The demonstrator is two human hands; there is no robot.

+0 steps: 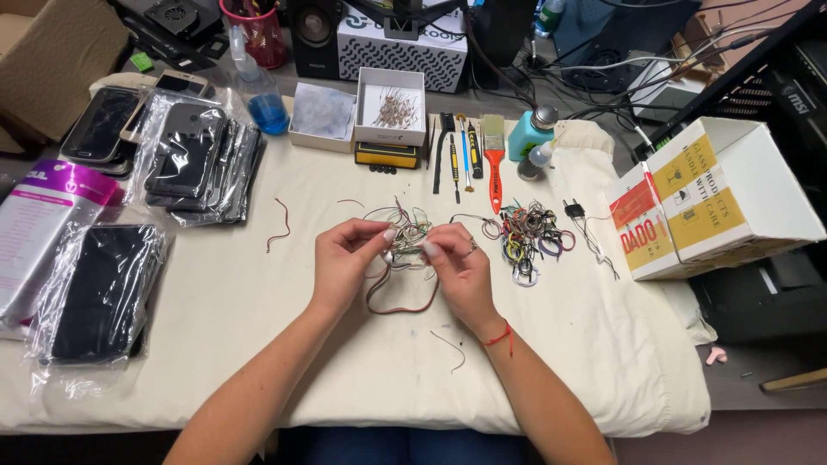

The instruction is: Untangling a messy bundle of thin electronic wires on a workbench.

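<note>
Left hand (345, 258) and right hand (457, 263) both pinch a wire tangle (405, 237) at mid-cloth (258, 301), fingers closed on strands; the sorted wire pile (527, 237) lies just right. Advised: tease one strand at a time; hold the bundle steady.

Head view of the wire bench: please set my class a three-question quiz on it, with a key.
1. True or false: both hands grip one wire bundle.
2. Which colour is the brush handle? A blue, B orange, C green.
3. On which side of the hands does the tangled wire pile lie?
Key: 1 true; 2 B; 3 the person's right.
</note>
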